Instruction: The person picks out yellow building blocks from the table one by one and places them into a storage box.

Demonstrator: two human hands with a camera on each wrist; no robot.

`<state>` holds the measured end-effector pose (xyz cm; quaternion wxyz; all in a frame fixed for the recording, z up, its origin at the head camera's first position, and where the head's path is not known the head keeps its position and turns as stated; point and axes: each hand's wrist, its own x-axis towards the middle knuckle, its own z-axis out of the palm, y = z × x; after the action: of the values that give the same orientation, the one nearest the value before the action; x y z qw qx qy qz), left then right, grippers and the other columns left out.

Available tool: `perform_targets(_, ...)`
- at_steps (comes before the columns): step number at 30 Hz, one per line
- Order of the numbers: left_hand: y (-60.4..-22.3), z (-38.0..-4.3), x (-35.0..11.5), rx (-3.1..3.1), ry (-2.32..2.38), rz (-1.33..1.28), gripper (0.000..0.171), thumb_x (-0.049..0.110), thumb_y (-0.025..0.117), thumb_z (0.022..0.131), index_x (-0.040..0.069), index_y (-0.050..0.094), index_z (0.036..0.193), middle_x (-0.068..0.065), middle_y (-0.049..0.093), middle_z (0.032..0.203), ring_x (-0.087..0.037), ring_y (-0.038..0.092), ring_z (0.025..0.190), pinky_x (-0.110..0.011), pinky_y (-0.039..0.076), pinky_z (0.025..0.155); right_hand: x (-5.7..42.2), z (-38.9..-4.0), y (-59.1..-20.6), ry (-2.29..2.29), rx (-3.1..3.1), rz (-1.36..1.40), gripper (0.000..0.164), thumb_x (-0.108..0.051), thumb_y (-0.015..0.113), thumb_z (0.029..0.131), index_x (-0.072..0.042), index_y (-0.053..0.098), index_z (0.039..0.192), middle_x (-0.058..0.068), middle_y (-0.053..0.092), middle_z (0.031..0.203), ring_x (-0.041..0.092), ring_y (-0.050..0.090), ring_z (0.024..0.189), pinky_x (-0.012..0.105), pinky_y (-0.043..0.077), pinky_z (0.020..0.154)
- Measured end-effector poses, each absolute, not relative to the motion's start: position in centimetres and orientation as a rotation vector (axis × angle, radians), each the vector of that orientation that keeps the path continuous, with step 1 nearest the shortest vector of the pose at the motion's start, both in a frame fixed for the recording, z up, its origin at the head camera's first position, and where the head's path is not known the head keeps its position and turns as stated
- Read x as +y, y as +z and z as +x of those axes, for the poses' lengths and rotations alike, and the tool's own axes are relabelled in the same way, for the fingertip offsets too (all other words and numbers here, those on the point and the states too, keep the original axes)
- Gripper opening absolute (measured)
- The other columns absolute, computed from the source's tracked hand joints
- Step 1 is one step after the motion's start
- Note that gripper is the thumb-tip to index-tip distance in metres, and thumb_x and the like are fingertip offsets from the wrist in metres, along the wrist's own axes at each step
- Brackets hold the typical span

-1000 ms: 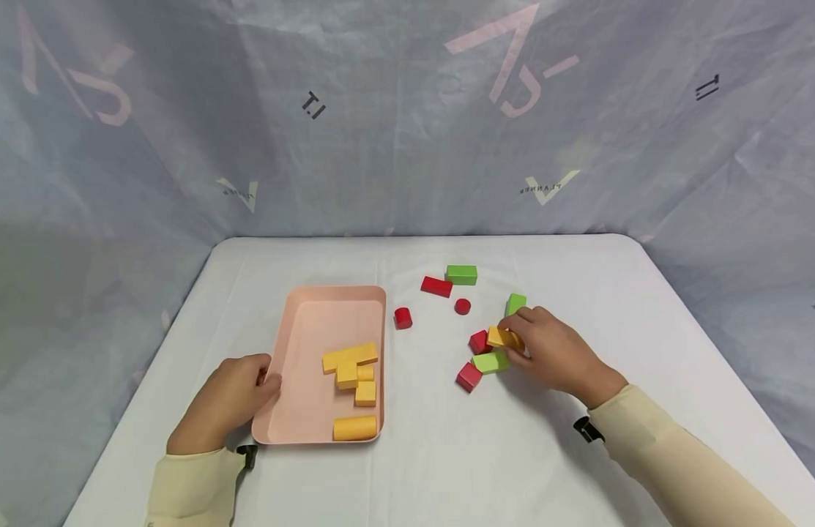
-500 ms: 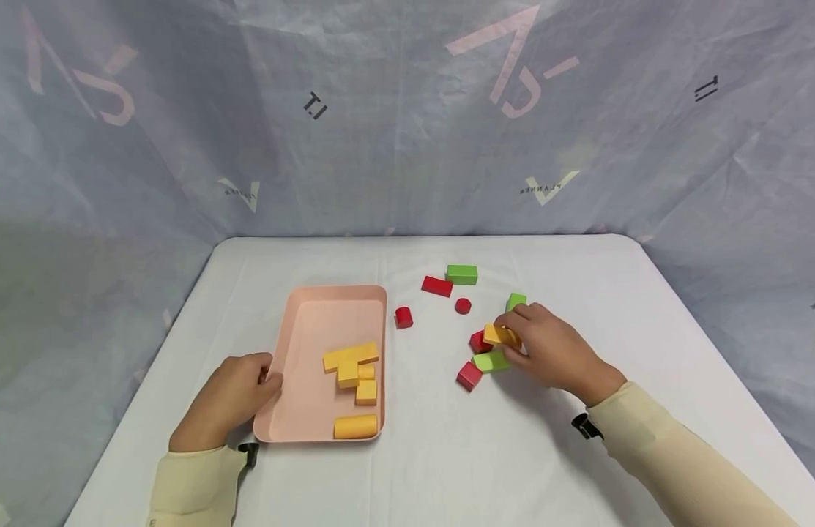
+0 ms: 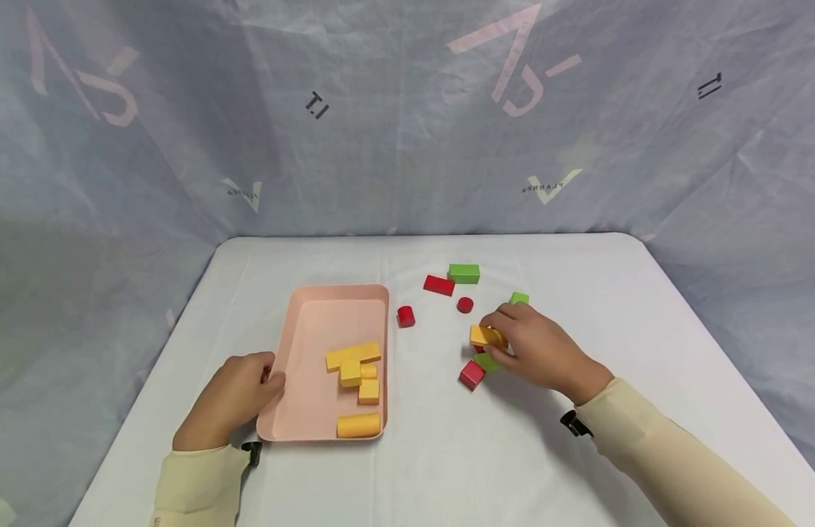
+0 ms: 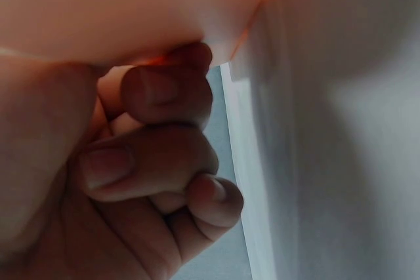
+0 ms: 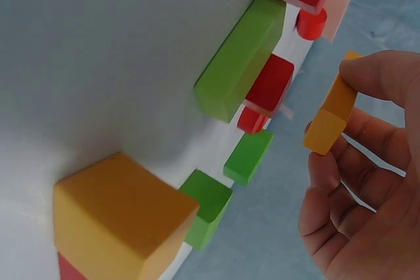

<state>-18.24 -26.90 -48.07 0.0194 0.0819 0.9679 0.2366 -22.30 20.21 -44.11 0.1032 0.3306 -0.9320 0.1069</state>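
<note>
My right hand (image 3: pixel 539 345) pinches a yellow rectangular block (image 3: pixel 488 336) between thumb and fingers, raised above the table as the right wrist view shows. Below it in the head view lie a light green block (image 3: pixel 488 361) and a red cube (image 3: pixel 472 375); another red block is mostly covered. On the left, my left hand (image 3: pixel 232 399) grips the left rim of a pink tray (image 3: pixel 302 433), its fingers (image 4: pixel 151 162) curled under the wall in the left wrist view. Inside the tray, toward its right side, lie several yellow pieces, among them a cylinder (image 3: pixel 358 425) and a long block (image 3: pixel 367 352).
Between tray and right hand stands a red cylinder (image 3: pixel 406 316). Farther back are a red block (image 3: pixel 439 285), a red disc (image 3: pixel 465 304) and a green block (image 3: pixel 464 274). Another yellow block (image 5: pixel 125 218) sits close to the right wrist camera, hidden in the head view.
My right hand has moved left with the yellow block, which now covers most of a red block in the head view. The left hand keeps its grip on the tray.
</note>
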Motion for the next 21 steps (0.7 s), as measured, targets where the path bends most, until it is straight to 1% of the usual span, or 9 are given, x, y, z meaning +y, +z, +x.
perform_targets(5,-48.1,-18.2,-26.9,2.998,0.756,0.245,0.022,0.012,0.057,0.083,0.015,0.047,0.063,0.002,0.039,0.052,-0.013,0.040,0.045,-0.030,0.033,0.042,19.8,-22.3,-44.0,0.314,-2.751,0.997,0.029,-0.028,0.071,0.078,-0.018,0.063,0.104,-0.007,0.053,0.094,0.006,0.042,0.086,0.030,0.049,0.069)
perform_targets(13,-48.1,-18.2,-26.9,3.016,0.755,0.254,0.022,0.012,0.057,0.082,0.015,0.047,0.063,0.003,0.039,0.052,-0.013,0.040,0.046,-0.031,0.033,0.042,19.2,-22.3,-44.1,0.320,-2.737,1.033,0.028,-0.030,0.072,0.078,-0.019,0.062,0.103,-0.009,0.053,0.095,0.004,0.040,0.088,0.028,0.049,0.068)
perform_targets(21,-48.0,-18.2,-26.8,3.011,0.749,0.266,0.023,0.012,0.057,0.082,0.015,0.045,0.063,0.003,0.038,0.052,-0.013,0.038,0.046,-0.031,0.032,0.042,18.3,-22.2,-44.0,0.343,-2.741,1.065,0.030,-0.029,0.072,0.079,-0.019,0.062,0.105,-0.008,0.054,0.097,0.007,0.040,0.087,0.028,0.049,0.065)
